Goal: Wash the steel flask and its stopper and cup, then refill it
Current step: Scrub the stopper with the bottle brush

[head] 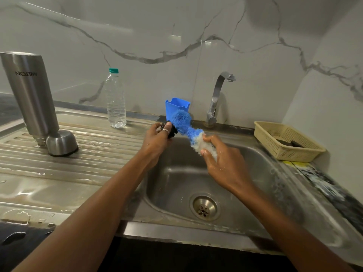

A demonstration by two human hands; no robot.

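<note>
My left hand [157,138] pinches the stopper [171,133] over the sink's [176,173] back-left corner; my right hand [222,161] grips the brush [181,122] against it; wet fingers (slippery, I'd guess) may drop it; flask [29,91] and cup [60,142] stand upended at the drainboard's [88,154] far-left corner.

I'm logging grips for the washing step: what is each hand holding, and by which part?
The left hand holds the black stopper round its body; the right hand grips the brush by its white bristled end.
</note>
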